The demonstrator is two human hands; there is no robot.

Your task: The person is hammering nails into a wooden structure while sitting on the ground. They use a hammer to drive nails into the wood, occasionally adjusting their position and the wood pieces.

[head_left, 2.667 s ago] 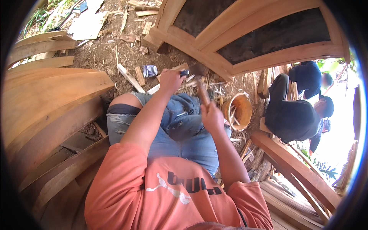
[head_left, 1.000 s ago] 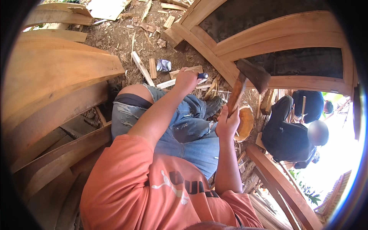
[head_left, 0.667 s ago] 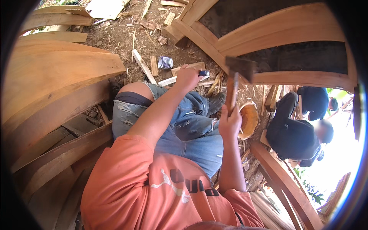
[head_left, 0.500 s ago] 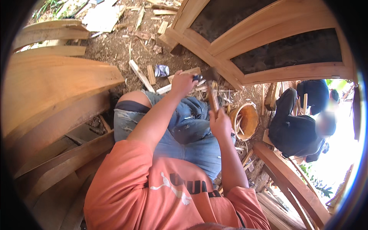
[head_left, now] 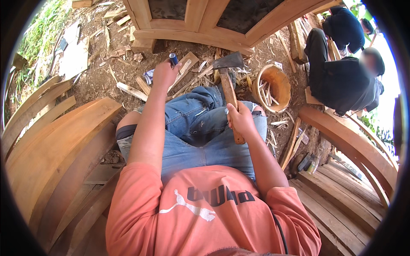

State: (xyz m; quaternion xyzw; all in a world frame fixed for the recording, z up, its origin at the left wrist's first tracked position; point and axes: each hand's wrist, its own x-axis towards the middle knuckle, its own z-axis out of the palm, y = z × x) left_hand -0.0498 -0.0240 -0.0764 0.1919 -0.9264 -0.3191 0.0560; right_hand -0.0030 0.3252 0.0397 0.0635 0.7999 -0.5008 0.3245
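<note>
My left hand (head_left: pixel 165 74) is closed around a blue-handled tool (head_left: pixel 173 59). Its rounded blue end sticks up from the fist; the rest is hidden, so I cannot tell its kind. A hatchet (head_left: pixel 228 87) is gripped about mid-handle in my right hand (head_left: pixel 242 119), over my lap. Its dark metal head points away from me, and its wooden butt hangs near my thigh. Beyond my left hand lies a flat wooden board (head_left: pixel 186 64) on the ground. Right of the hatchet stands a yellowish bucket (head_left: pixel 282 79) with thin wood sticks inside.
A panelled wooden door or frame (head_left: pixel 198 36) spans the far side. Curved planks (head_left: pixel 81 128) are stacked at my left, and a curved beam (head_left: pixel 341 132) with boards lies right. Two people in dark clothes (head_left: pixel 348 83) sit at the far right. Wood scraps litter the soil.
My left hand has moved left, away from the hatchet head. The hatchet now stands more apart from the blue-handled tool. The view has shifted, showing less of the panelled frame.
</note>
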